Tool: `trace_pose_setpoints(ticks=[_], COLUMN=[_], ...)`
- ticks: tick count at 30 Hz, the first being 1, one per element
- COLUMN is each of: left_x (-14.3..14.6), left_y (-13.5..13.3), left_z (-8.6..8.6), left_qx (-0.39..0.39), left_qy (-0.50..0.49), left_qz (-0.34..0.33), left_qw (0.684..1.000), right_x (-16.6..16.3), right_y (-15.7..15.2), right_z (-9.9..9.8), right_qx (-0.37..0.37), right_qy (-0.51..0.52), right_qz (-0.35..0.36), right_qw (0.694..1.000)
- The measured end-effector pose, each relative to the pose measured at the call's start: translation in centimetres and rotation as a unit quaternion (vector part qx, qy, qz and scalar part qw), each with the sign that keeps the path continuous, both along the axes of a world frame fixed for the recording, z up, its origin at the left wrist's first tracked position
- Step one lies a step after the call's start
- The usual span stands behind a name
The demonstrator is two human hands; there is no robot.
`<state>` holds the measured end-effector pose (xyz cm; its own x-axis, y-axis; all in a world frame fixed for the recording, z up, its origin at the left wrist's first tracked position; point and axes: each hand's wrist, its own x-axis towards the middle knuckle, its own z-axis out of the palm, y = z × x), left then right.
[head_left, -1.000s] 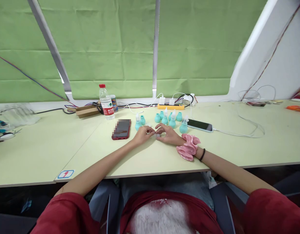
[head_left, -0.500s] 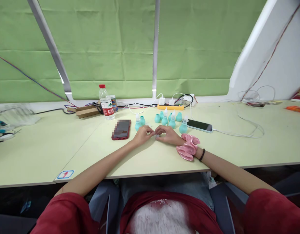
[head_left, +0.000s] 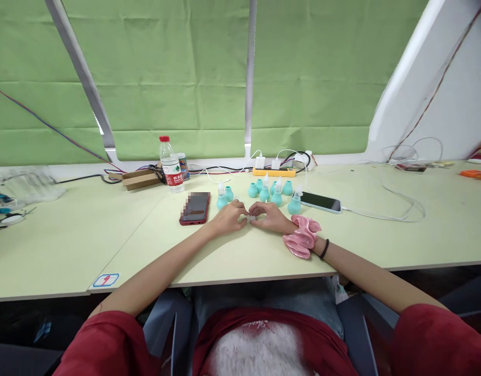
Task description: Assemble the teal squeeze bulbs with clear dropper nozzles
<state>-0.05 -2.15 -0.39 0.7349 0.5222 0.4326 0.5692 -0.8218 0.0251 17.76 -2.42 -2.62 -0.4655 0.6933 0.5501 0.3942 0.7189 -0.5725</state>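
My left hand (head_left: 228, 218) and my right hand (head_left: 269, 216) rest on the pale table (head_left: 240, 250), fingertips meeting around a small whitish piece (head_left: 251, 218) too small to name. Both hands are curled in a pinch on it. Just behind them stand several teal rubber bulbs (head_left: 276, 197), some with white nozzles. A pink scrunchie (head_left: 302, 236) sits on my right wrist, with a black band behind it.
A red phone (head_left: 195, 207) lies left of my hands and a light blue phone (head_left: 321, 201) on a white cable to the right. A water bottle (head_left: 170, 165), a cardboard box (head_left: 140, 178) and a yellow power strip (head_left: 274, 171) stand at the back.
Both hands have stayed in place; the fingertips have closed a little tighter together around the small piece.
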Motion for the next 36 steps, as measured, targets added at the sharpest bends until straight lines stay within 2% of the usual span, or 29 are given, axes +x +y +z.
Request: trace_pose_setpoints(ticks=[9, 14, 17, 21, 24, 29, 36], left_x=[0.3, 0.6, 0.3, -0.4, -0.7, -0.4, -0.1], left_y=[-0.2, -0.2, 0.0, 0.8, 1.1, 0.3, 0.1], left_z=[0.0, -0.4, -0.4, -0.2, 0.0, 0.4, 0.1], left_qx=[0.018, 0.007, -0.043, -0.145, -0.182, -0.182, -0.182], left_qy=[0.055, 0.031, -0.021, -0.141, -0.175, -0.158, -0.197], left_qz=[0.013, 0.014, -0.012, 0.003, 0.013, -0.013, -0.027], left_qw=[0.998, 0.999, 0.999, 0.979, 0.967, 0.970, 0.963], right_x=[0.1, 0.2, 0.1, -0.1, -0.3, -0.5, -0.6], right_y=[0.0, 0.1, -0.1, -0.3, -0.4, -0.7, -1.0], right_z=[0.0, -0.1, 0.0, 0.2, 0.2, 0.3, 0.5], right_qx=[0.007, 0.015, 0.025, 0.076, 0.138, 0.209, 0.250], right_qy=[-0.006, -0.006, -0.012, -0.002, 0.012, 0.002, -0.005], right_qz=[0.010, 0.013, 0.012, -0.005, -0.029, -0.042, -0.015], right_qw=[1.000, 1.000, 1.000, 0.997, 0.990, 0.977, 0.968])
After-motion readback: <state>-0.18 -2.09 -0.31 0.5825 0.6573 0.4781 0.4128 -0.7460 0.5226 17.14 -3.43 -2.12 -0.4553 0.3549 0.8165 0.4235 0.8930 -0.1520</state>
